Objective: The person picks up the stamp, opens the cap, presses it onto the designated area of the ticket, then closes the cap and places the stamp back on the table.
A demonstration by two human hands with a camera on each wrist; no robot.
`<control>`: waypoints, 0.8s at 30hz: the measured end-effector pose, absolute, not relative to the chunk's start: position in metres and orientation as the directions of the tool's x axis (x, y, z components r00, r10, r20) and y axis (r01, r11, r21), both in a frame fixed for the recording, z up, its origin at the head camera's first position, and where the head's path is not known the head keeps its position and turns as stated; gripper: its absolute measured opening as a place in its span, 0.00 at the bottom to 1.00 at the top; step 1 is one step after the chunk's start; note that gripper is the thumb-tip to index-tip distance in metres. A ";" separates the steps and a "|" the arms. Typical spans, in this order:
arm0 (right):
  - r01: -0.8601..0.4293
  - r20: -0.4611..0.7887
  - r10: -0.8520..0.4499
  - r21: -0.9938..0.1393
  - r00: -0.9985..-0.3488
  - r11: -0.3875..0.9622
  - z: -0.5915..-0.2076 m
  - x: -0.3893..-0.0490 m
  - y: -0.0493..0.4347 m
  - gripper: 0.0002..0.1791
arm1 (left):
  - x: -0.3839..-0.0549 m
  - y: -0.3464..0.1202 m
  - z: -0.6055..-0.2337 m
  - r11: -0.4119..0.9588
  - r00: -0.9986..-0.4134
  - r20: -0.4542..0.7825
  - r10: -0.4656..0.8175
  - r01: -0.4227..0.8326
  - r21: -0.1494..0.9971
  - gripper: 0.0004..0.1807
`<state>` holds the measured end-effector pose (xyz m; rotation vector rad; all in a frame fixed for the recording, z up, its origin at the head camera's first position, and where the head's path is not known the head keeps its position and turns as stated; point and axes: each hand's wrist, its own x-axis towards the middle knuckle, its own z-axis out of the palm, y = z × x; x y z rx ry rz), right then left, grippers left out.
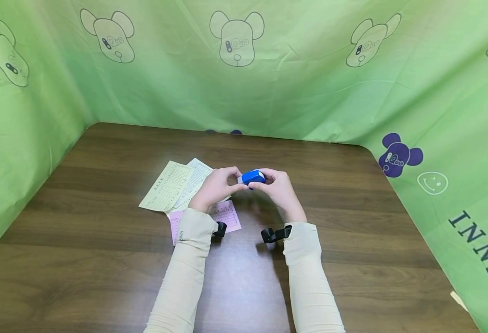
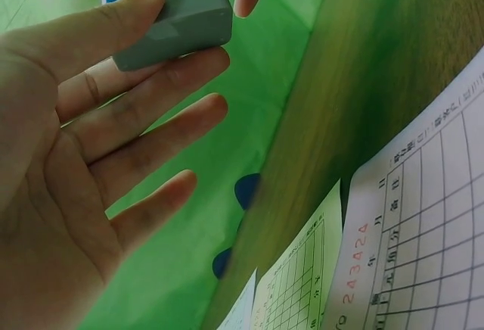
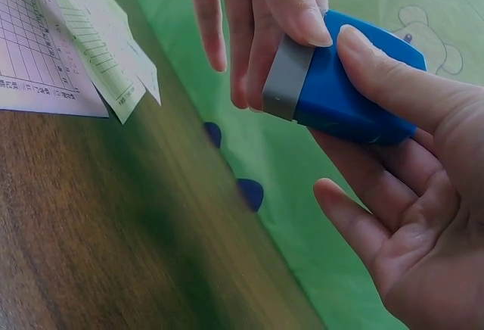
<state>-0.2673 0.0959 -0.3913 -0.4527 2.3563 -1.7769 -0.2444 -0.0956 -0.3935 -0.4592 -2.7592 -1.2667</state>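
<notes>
A blue stamp (image 1: 253,177) with a grey cap (image 2: 181,27) is held up above the table between both hands. My left hand (image 1: 218,186) pinches the grey cap end between thumb and fingers, its other fingers spread apart. The blue body (image 3: 363,80) is gripped by my right hand (image 1: 283,192), thumb on one face and fingers beneath. In the right wrist view, the cap still sits against the body. A pale label shows at the stamp's right end in the head view.
Left of the hands lie overlapping printed forms: a yellow-green one (image 1: 167,187), a bluish-white one (image 1: 198,173) and a pink one (image 1: 229,215), partly under the left forearm. The brown wooden table (image 1: 82,259) is bordered by green printed curtains (image 1: 294,83).
</notes>
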 end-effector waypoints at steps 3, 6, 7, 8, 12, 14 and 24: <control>-0.136 0.050 -0.330 -0.960 -0.943 0.243 -0.392 -0.267 0.097 0.21 | -0.244 -0.096 -0.394 0.617 -0.953 0.184 0.241 0.297 0.729 0.14; -0.107 0.026 -0.315 -0.964 -0.949 0.244 -0.392 -0.268 0.101 0.22 | -0.244 -0.099 -0.394 0.611 -0.955 0.181 0.236 0.291 0.736 0.14; -0.094 0.016 -0.306 -0.965 -0.952 0.243 -0.392 -0.269 0.103 0.22 | -0.244 -0.100 -0.394 0.605 -0.956 0.181 0.233 0.288 0.742 0.13; -0.082 0.007 -0.298 -0.967 -0.955 0.240 -0.393 -0.269 0.104 0.22 | -0.244 -0.100 -0.394 0.597 -0.956 0.181 0.230 0.286 0.749 0.13; -0.072 -0.005 -0.290 -0.965 -0.957 0.251 -0.393 -0.270 0.107 0.23 | -0.244 -0.102 -0.394 0.561 -0.957 0.180 0.229 0.281 0.779 0.12; -0.079 0.001 -0.295 -0.964 -0.956 0.254 -0.393 -0.270 0.107 0.22 | -0.245 -0.102 -0.394 0.554 -0.956 0.176 0.236 0.281 0.783 0.12; -0.130 0.042 -0.298 -0.950 -0.954 0.284 -0.393 -0.269 0.106 0.21 | -0.244 -0.102 -0.395 0.541 -0.954 0.168 0.250 0.281 0.793 0.13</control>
